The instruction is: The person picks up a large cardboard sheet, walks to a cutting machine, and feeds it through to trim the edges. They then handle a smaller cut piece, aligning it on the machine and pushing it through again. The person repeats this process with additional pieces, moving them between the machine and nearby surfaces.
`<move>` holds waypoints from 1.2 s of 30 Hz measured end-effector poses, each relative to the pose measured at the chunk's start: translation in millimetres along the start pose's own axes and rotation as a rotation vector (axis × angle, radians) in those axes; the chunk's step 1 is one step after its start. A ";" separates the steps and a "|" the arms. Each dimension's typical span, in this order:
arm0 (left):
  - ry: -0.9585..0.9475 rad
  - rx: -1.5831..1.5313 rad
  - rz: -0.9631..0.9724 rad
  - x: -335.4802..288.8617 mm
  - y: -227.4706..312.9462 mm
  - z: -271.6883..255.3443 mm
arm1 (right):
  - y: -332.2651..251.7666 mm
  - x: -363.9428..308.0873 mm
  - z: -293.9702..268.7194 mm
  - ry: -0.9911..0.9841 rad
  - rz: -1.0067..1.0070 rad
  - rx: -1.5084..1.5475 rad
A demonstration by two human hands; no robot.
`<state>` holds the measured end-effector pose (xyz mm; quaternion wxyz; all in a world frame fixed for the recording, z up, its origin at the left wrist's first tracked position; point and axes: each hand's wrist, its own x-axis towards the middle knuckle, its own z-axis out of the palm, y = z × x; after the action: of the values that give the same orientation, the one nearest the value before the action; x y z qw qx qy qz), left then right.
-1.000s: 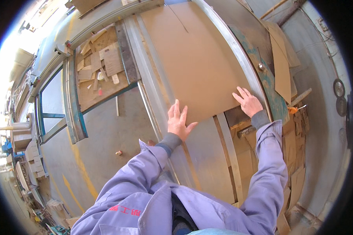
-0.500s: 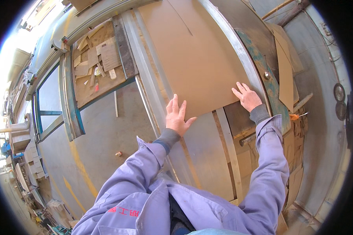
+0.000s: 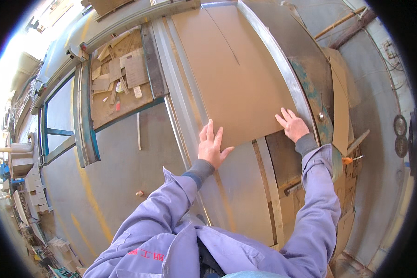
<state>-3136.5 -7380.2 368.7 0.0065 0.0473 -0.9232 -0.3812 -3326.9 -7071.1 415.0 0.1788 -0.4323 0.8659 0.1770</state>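
A large brown board (image 3: 236,97) lies flat on the metal machine table, its near edge facing me. A thin dark slit (image 3: 223,38) runs through its far part. My left hand (image 3: 211,147) rests on the board's near left corner, fingers stretched out and thumb spread along the edge. My right hand (image 3: 294,125) lies at the near right corner beside the metal fence (image 3: 282,67), its fingers extended over the board. Both hands are open, pressing on the board rather than wrapped round it. Their palms are hidden from above.
Wooden offcuts (image 3: 120,74) lie on a side panel to the left. A rail with a stop block (image 3: 77,53) crosses beyond them. At the right, brown sheets (image 3: 339,111) lean near an orange-handled tool (image 3: 347,160). A small wood scrap (image 3: 140,193) is on the floor.
My view has tilted, shifting the scene downward. Both hands and the board have slid a little farther away along the fence. The slit now reaches nearer to the board's near edge.
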 end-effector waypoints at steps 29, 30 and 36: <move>0.001 0.003 -0.015 8.9 2.1 -23.0 | 4.0 24.7 -22.0 0.028 -0.056 -0.012; 0.004 0.001 -0.025 8.8 1.8 -23.8 | 3.4 25.4 -22.9 0.058 -0.067 -0.012; 0.016 -0.004 -0.035 3.7 2.8 -22.9 | -0.8 24.2 -29.6 -0.004 -0.060 -0.068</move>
<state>-3139.2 -7394.7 386.8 0.0075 0.0667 -0.9214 -0.3827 -3344.5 -7101.8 429.5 0.1709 -0.4634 0.8458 0.2016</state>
